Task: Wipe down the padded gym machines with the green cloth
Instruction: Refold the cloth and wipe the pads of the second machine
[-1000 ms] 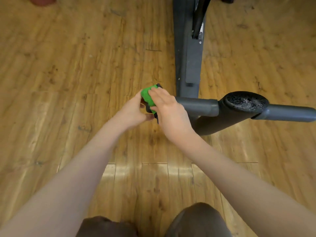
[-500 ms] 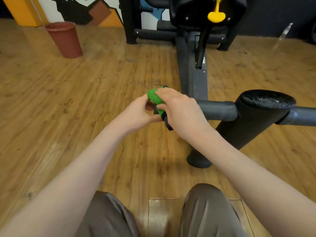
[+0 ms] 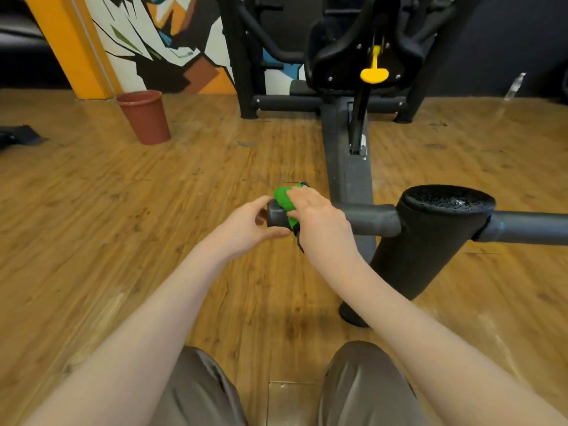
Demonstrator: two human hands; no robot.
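Observation:
A grey padded handle bar [image 3: 365, 218] runs sideways from a thick black upright post [image 3: 430, 241] of the gym machine. The green cloth [image 3: 284, 201] is wrapped over the bar's left end. My right hand [image 3: 316, 216] grips the cloth around the bar from above. My left hand [image 3: 249, 227] curls around the bar's end cap [image 3: 273, 215], thumb under it, touching the cloth's edge. Behind stands the machine's black padded seat [image 3: 365, 44] with a yellow lever [image 3: 374, 72].
The machine's grey floor rail [image 3: 347, 167] runs back to its black frame [image 3: 285, 103]. A red-brown bucket [image 3: 144, 116] stands on the wooden floor at the left. A second bar [image 3: 528, 227] sticks out right of the post. My knees [image 3: 362, 385] are at the bottom.
The view has tilted up, bringing the seat, wall and bucket into sight. Both hands stay at the bar's end; the left hand now cups the exposed end cap.

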